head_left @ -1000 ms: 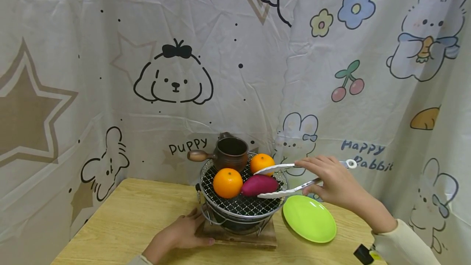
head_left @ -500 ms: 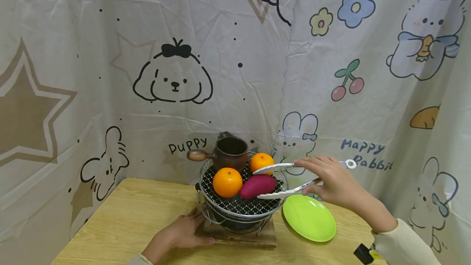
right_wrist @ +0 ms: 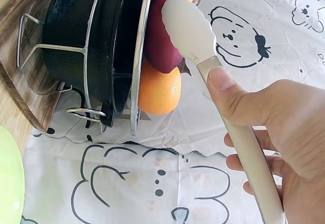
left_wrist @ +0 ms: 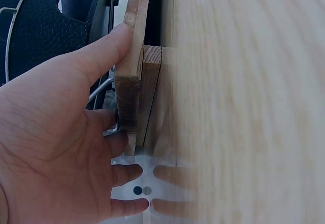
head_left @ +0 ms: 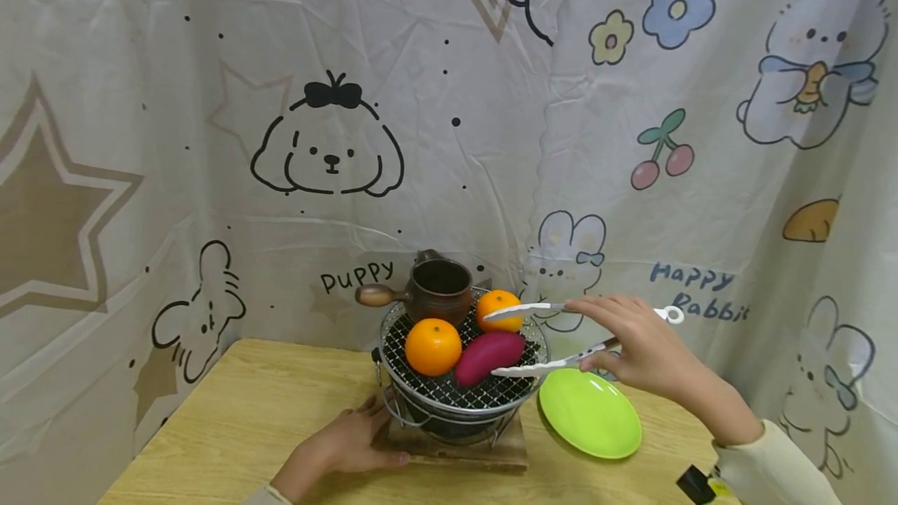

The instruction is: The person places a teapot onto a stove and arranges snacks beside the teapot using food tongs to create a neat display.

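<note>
My right hand [head_left: 641,341] holds white-tipped tongs [right_wrist: 244,155] over the grill, thumb on one arm and fingers on the other. Their tips stand apart around the right part of a purple sweet potato [head_left: 489,358], which lies slanted on the wire mesh [head_left: 449,390]. The lower tip is close to it; contact cannot be told. One orange [head_left: 433,347] sits left of the sweet potato; another orange [head_left: 500,310] is behind it, partly covered by the upper tip. My left hand [head_left: 351,439] rests at the front left corner of the wooden board [left_wrist: 133,66], thumb along its edge, fingers extended.
A brown clay pot [head_left: 438,291] with a side handle stands at the back of the round black grill [right_wrist: 71,31]. Right of the grill, a green plate [head_left: 591,415] lies on the wooden table [head_left: 231,404]. A printed curtain [head_left: 449,178] hangs behind.
The sweet potato has turned, its left end swinging toward the front and shifting slightly left. The tongs' tips have spread a little wider. My left hand stays at the board.
</note>
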### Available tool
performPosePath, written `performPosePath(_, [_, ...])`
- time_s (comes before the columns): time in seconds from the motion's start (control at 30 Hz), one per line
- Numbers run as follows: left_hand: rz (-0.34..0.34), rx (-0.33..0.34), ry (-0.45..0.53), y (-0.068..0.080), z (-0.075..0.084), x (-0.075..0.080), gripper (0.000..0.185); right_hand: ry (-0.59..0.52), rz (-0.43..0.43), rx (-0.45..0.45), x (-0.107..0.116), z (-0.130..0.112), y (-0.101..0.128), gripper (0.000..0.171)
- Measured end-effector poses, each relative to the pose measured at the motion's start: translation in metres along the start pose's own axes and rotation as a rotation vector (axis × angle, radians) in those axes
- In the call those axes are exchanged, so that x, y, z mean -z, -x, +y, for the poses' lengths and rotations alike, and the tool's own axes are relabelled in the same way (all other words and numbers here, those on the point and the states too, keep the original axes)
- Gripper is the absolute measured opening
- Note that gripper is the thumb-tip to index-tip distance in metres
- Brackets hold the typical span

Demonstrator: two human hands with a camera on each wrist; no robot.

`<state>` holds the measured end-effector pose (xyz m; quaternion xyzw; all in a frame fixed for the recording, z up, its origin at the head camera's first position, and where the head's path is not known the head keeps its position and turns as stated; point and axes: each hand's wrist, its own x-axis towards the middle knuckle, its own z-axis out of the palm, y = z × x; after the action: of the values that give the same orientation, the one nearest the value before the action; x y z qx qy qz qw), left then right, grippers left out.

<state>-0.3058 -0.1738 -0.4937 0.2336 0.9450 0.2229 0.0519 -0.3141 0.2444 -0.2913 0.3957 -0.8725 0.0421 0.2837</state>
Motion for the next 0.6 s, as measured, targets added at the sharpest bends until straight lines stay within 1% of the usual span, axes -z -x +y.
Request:
performPosePath(0.17, [-0.002,0.013,-0.006,0.0,0.001,0.0,0.102,-0.005,0.007,-0.006,0.001,-0.001,0.003,0.086])
performPosePath(0.4, [-0.037,0.046,0.027,-0.001,0.001,0.001,0.102,-0.003,0.009,-0.018,0.002,-0.003,0.007,0.085])
performPosePath(0.5, [-0.042,0.049,0.022,-0.002,0.002,0.002,0.101,-0.004,0.007,-0.036,0.002,-0.003,0.009,0.086])
performPosePath(0.6, [-0.034,0.038,0.022,-0.001,0.003,0.003,0.1,-0.005,0.005,-0.049,0.002,-0.003,0.012,0.086])
